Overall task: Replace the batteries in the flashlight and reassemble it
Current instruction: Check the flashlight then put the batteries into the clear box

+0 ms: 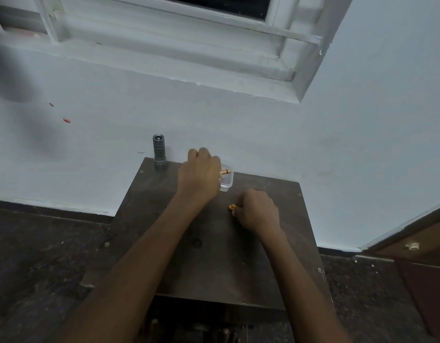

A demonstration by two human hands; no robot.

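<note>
A grey metal flashlight stands upright at the far left corner of the dark wooden table. My left hand reaches over a small clear plastic container and pinches a small orange and black battery above it. My right hand rests on the table nearer to me, fingers closed around another orange battery whose tip sticks out on the left.
The table stands against a pale wall under a white window frame. A dark speckled floor lies on both sides. A brown wooden cabinet stands at the right.
</note>
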